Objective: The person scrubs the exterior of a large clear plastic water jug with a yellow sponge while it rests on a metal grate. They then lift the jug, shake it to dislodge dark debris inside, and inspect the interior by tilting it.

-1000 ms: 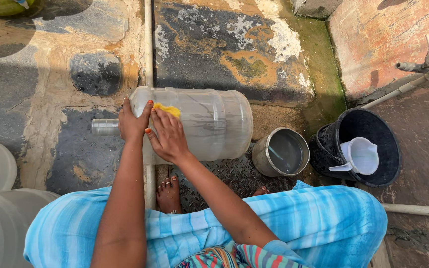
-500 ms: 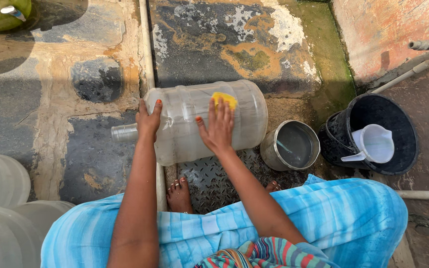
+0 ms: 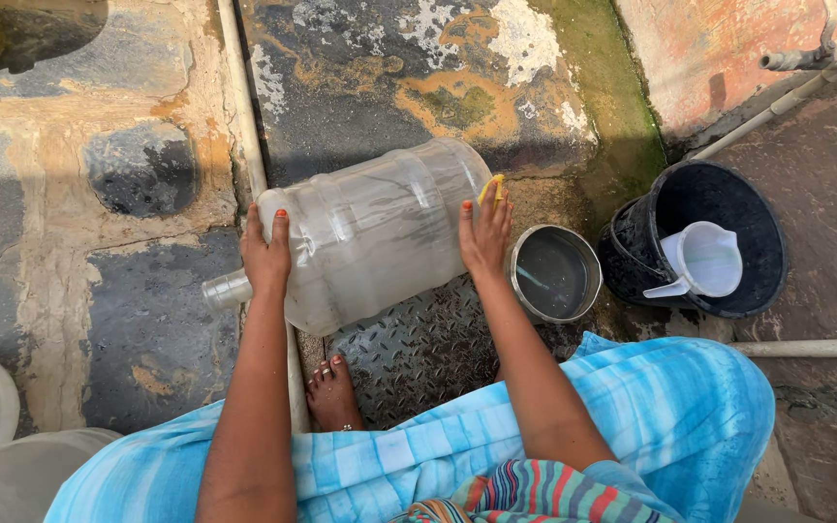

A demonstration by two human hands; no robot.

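**Here, two hands on a lying jug**

Here the clear jug lies on its side on the stone floor, neck pointing left. The left hand cups the jug's shoulder near the neck, fingers loosely spread over the curve. The right hand lies flat against the jug's base end, fingers together, pressing a yellow sponge to the plastic. Just right of the jug stands a small steel pot; beyond it, a black bucket with a white scoop inside. Below the jug a bare foot rests on ribbed metal plate. No label shows on the jug.
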